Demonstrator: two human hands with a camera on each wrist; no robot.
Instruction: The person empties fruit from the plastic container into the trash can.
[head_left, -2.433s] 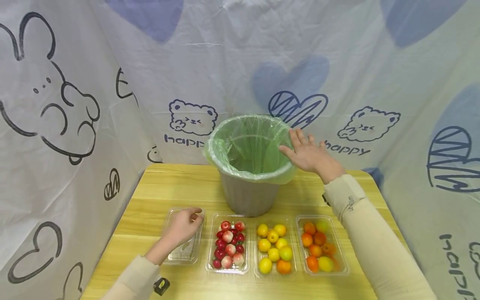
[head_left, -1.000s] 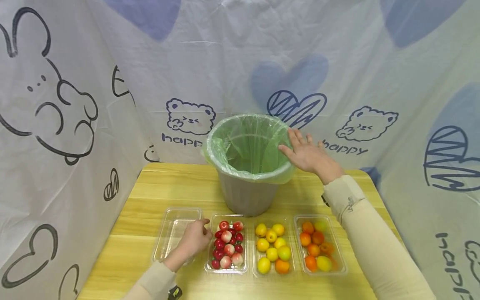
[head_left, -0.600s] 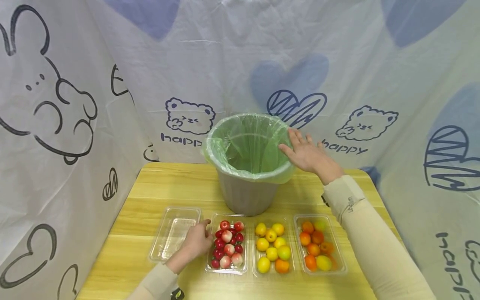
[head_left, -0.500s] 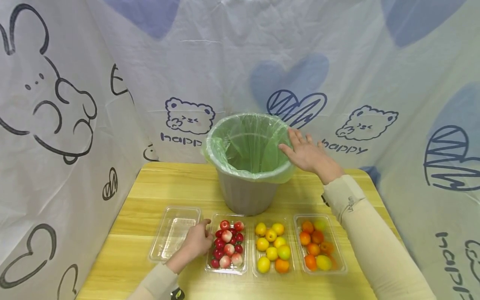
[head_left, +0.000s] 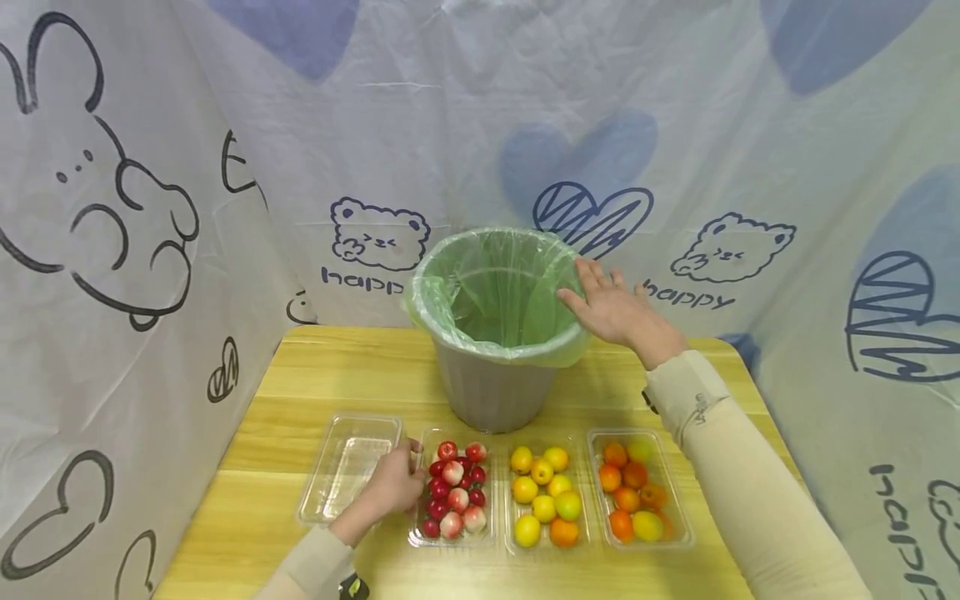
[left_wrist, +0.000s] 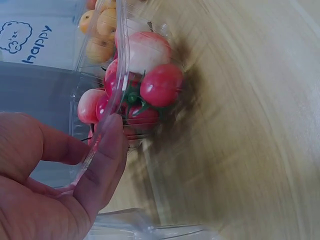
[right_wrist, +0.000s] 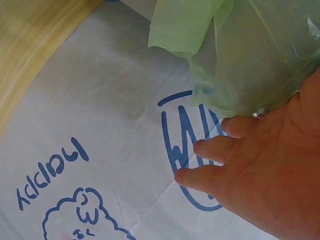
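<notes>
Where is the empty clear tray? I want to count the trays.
In the head view, the empty tray is leftmost in the row, beside the red-fruit tray, just left of the left hand.

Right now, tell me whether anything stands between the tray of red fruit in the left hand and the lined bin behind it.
Nothing visible does. The left hand grips the red fruit tray by its edge, and only bare table lies between it and the bin, whose mouth is open.

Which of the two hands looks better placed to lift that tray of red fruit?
Probably the left hand: its fingers already pinch the rim of the tray of red fruit. The right hand rests flat against the lined bin, farther back.
</notes>
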